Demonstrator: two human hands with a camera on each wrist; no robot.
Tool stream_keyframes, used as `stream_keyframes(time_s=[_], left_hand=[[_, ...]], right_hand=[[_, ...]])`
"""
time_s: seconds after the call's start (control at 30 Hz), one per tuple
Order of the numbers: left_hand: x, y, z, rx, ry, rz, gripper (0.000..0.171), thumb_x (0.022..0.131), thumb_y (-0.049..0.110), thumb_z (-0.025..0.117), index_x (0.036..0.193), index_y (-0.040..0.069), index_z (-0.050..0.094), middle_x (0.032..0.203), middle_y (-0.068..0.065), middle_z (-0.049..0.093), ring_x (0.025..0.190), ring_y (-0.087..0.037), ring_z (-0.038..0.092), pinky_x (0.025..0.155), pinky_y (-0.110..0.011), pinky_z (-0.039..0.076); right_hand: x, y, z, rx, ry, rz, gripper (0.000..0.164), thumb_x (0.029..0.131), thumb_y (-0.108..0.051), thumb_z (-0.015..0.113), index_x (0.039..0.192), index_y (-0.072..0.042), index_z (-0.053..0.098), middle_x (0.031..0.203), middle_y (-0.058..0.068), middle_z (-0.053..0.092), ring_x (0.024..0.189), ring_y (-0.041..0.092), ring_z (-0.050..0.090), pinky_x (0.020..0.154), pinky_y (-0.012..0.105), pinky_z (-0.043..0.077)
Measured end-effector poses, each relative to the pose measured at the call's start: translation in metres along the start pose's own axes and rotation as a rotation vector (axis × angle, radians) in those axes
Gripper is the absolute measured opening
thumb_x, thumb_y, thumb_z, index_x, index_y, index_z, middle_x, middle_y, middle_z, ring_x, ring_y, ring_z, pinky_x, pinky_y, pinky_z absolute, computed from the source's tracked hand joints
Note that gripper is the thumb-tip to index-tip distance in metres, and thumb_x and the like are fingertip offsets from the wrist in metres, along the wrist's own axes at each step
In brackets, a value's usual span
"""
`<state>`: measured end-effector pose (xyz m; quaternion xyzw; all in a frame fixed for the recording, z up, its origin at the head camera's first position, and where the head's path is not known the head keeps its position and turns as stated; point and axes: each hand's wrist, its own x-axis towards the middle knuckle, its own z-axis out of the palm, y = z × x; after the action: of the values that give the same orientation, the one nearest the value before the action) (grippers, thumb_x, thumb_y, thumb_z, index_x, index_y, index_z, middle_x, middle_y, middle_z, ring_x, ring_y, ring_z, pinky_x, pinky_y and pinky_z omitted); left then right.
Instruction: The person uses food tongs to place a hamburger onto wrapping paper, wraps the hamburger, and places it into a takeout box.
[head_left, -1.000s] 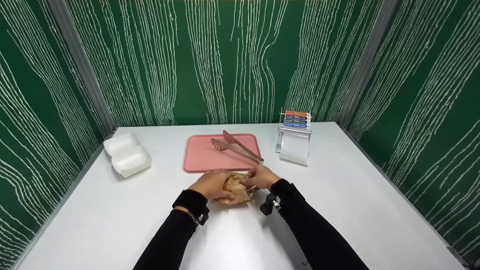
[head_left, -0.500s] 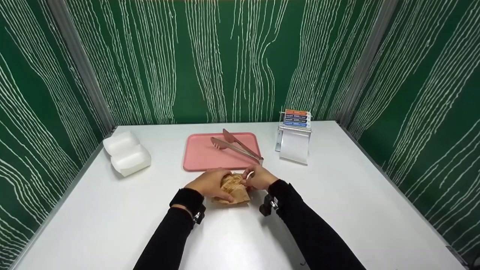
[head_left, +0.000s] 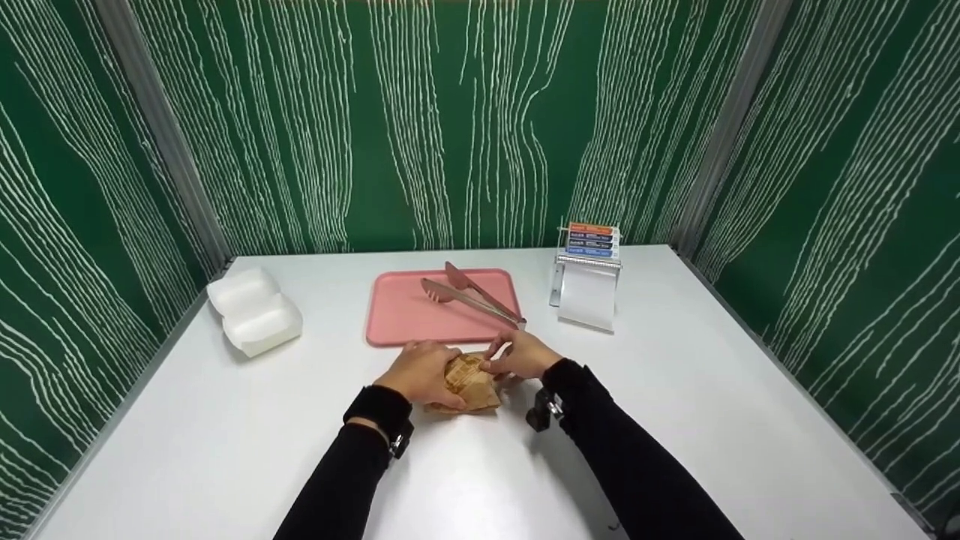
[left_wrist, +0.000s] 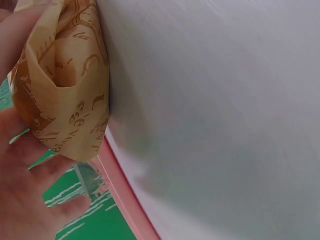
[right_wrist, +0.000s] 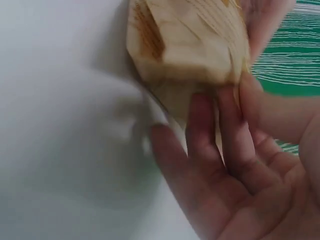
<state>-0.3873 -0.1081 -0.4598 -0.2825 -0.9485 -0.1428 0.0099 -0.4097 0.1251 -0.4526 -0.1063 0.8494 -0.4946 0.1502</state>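
A bundle wrapped in brown printed paper (head_left: 472, 382) sits on the table in front of the tray; what is inside is hidden. My left hand (head_left: 420, 373) holds it from the left, thumb at the near side and fingers around the far side. In the left wrist view the wrapping paper (left_wrist: 80, 112) shows a folded flap with printed lettering. At the right side, my right hand (head_left: 526, 354) pinches the paper's edge between thumb and finger. The right wrist view has the right hand's fingers (right_wrist: 202, 125) under the folded end of the paper (right_wrist: 195, 50), slightly blurred.
Metal tongs (head_left: 480, 301) lie spread on a pink tray (head_left: 397, 322) just beyond the hands. An open white clamshell box (head_left: 262, 322) stands at the left. A dispenser with a white paper sheet (head_left: 587, 296) and several coloured label strips is at the back right.
Both hands stay at the bundle with only small shifts. The right fingers have moved slightly along the paper's right edge, and the paper there lies more folded in.
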Motion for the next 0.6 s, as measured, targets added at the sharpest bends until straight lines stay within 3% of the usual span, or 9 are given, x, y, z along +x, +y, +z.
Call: stream_keyframes(time_s=[0.1, 0.17, 0.27, 0.33, 0.37, 0.43, 0.5, 0.6], left_hand=[[0.002, 0.002, 0.000, -0.001, 0.009, -0.010, 0.085, 0.071, 0.045, 0.098, 0.139, 0.005, 0.067, 0.119, -0.009, 0.073, 0.117, -0.031, 0.063, 0.114, -0.051, 0.040], [0.004, 0.002, 0.001, 0.001, 0.012, -0.021, 0.085, 0.071, 0.045, 0.098, 0.139, 0.005, 0.067, 0.119, -0.009, 0.073, 0.117, -0.030, 0.063, 0.116, -0.050, 0.038], [0.006, 0.004, 0.002, 0.013, 0.011, -0.027, 0.086, 0.071, 0.046, 0.098, 0.140, 0.005, 0.067, 0.121, -0.009, 0.073, 0.120, -0.030, 0.062, 0.118, -0.050, 0.037], [0.006, 0.004, 0.002, 0.019, 0.012, -0.027, 0.084, 0.072, 0.045, 0.098, 0.139, 0.006, 0.068, 0.123, -0.008, 0.074, 0.122, -0.030, 0.062, 0.118, -0.051, 0.038], [0.005, 0.004, 0.002, 0.018, 0.013, -0.027, 0.083, 0.072, 0.045, 0.098, 0.139, 0.006, 0.068, 0.124, -0.009, 0.073, 0.123, -0.031, 0.062, 0.118, -0.051, 0.038], [0.002, 0.003, 0.003, 0.014, 0.018, -0.031, 0.083, 0.072, 0.045, 0.098, 0.139, 0.005, 0.068, 0.125, -0.010, 0.074, 0.124, -0.031, 0.062, 0.118, -0.052, 0.038], [0.000, 0.002, 0.003, 0.012, 0.019, -0.037, 0.084, 0.072, 0.045, 0.098, 0.139, 0.005, 0.067, 0.126, -0.010, 0.074, 0.125, -0.032, 0.062, 0.118, -0.052, 0.038], [-0.001, 0.001, 0.002, 0.009, 0.019, -0.041, 0.086, 0.072, 0.046, 0.098, 0.140, 0.004, 0.067, 0.125, -0.010, 0.074, 0.124, -0.032, 0.061, 0.117, -0.051, 0.038]], right_hand=[[0.001, 0.009, -0.019, -0.001, 0.172, -0.009, 0.019, 0.101, -0.015, 0.074, 0.108, 0.003, 0.070, 0.092, 0.018, 0.074, 0.081, 0.026, 0.074, 0.070, 0.035, 0.065], [0.004, 0.024, -0.035, 0.021, 0.377, -0.036, 0.020, 0.102, -0.014, 0.072, 0.109, 0.005, 0.071, 0.095, 0.019, 0.073, 0.078, 0.026, 0.072, 0.065, 0.029, 0.063], [0.007, 0.052, -0.061, 0.058, 0.721, -0.044, 0.024, 0.100, -0.012, 0.071, 0.112, 0.009, 0.070, 0.105, 0.026, 0.070, 0.087, 0.032, 0.069, 0.072, 0.026, 0.055], [0.007, 0.070, -0.076, 0.120, 0.866, -0.010, 0.033, 0.099, -0.012, 0.070, 0.122, 0.011, 0.065, 0.116, 0.027, 0.065, 0.088, 0.030, 0.068, 0.075, 0.024, 0.052], [0.006, 0.077, -0.081, 0.163, 0.898, 0.017, 0.040, 0.100, -0.013, 0.069, 0.130, 0.012, 0.061, 0.126, 0.029, 0.061, 0.089, 0.029, 0.068, 0.077, 0.024, 0.052], [0.004, 0.090, -0.091, 0.287, 0.865, 0.047, 0.057, 0.103, -0.016, 0.066, 0.149, 0.011, 0.047, 0.146, 0.029, 0.050, 0.083, 0.017, 0.066, 0.074, 0.020, 0.054], [0.002, 0.099, -0.097, 0.416, 0.768, 0.065, 0.071, 0.107, -0.019, 0.062, 0.163, 0.005, 0.027, 0.164, 0.025, 0.035, 0.075, 0.007, 0.064, 0.067, 0.016, 0.056], [0.001, 0.107, -0.102, 0.573, 0.631, 0.061, 0.081, 0.110, -0.019, 0.056, 0.170, -0.003, 0.003, 0.176, 0.019, 0.018, 0.070, 0.000, 0.060, 0.065, 0.016, 0.057]])
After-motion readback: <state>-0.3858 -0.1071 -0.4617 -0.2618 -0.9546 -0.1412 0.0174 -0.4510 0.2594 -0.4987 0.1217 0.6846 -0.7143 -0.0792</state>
